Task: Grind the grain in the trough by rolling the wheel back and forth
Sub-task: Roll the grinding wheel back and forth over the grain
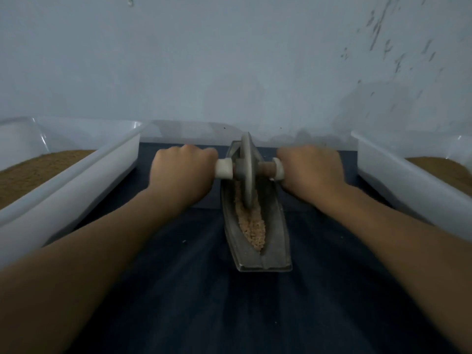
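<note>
We see a long grey metal trough (275,251), shaped like a narrow boat. It lies on the dark cloth (178,290), with its flat end near us and the other end far. A grey disc wheel (247,169) stands upright on its edge in the groove, in the far half. An axle (265,168) with white ends passes through its middle, left to right. Pale brown crushed grain (252,231) fills the groove from the wheel to the near tip.

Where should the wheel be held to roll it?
By the two handles on its axle, one hand from each side, as the left hand and right hand grip now. The wheel stands upright in the trough, so only the crosswise axle sticks clear.
</note>
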